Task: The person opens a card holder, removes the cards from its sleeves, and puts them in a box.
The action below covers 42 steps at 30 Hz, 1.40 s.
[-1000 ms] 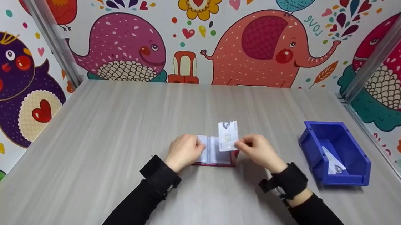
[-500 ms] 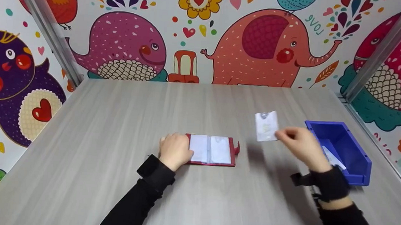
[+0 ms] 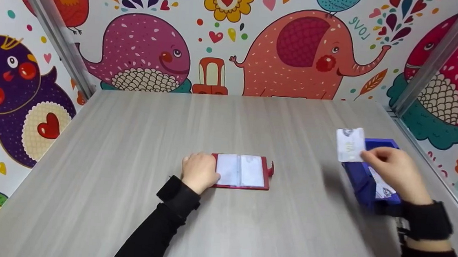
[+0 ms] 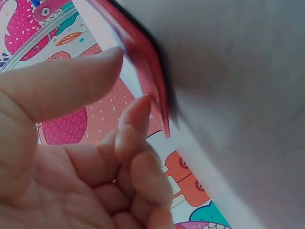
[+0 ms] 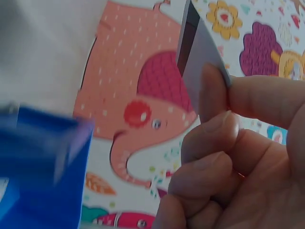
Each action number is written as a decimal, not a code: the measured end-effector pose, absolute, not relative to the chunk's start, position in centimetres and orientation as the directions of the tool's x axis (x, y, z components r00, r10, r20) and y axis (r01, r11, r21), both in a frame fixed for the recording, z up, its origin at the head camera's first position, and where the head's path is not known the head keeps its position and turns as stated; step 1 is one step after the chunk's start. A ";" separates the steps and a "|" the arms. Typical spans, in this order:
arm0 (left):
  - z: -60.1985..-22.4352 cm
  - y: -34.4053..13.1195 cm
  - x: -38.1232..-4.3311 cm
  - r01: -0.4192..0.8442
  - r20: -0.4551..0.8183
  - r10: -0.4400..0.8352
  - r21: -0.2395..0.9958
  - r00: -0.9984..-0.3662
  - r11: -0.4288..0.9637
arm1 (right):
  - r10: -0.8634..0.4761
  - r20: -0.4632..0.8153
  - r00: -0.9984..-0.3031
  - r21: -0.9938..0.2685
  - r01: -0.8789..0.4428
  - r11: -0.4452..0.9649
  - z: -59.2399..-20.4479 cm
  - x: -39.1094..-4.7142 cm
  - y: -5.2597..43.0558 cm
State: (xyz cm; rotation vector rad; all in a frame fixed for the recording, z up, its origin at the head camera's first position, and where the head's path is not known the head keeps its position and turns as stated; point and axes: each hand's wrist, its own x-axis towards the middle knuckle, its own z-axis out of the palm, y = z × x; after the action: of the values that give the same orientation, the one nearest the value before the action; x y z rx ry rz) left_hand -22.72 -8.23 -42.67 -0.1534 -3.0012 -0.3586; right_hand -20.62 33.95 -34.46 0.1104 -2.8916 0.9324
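Observation:
On the table lies a small red card holder (image 3: 252, 171), spread flat with clear sleeves on both sides and a red strap at its right edge. My left hand (image 3: 200, 172) grips its left edge. In the left wrist view, thumb and index finger pinch the red cover (image 4: 147, 62). My right hand (image 3: 399, 174) holds a white VIP card (image 3: 349, 144) upright by its lower right corner, above the left side of a blue bin (image 3: 353, 180). Thumb and forefinger pinch that card (image 5: 205, 57) in the right wrist view. Inside the bin rests another white card (image 3: 383, 189), partly hidden by my right hand.
The wood-grain table (image 3: 151, 130) runs back to a wall printed with cartoon animals (image 3: 296, 52). Metal posts (image 3: 53, 29) stand at the back corners. The bin sits near the table's right edge.
My right hand has carried the card rightward from above the card holder to the bin. My left hand has shifted slightly left to the holder's edge, uncovering the left sleeve.

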 end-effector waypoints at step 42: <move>-42.9 -8.3 -22.6 0.130 0.148 0.099 0.218 -0.984 0.967 | 0.136 0.017 -0.991 -0.298 0.125 0.946 -35.9 -19.4 40.1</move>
State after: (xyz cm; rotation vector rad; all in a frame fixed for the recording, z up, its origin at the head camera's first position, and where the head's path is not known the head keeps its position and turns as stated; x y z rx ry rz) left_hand -22.64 -8.34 -42.88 -0.1741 -2.9802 -0.3445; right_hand -19.38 40.06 -35.89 -0.2048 -3.0623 0.4657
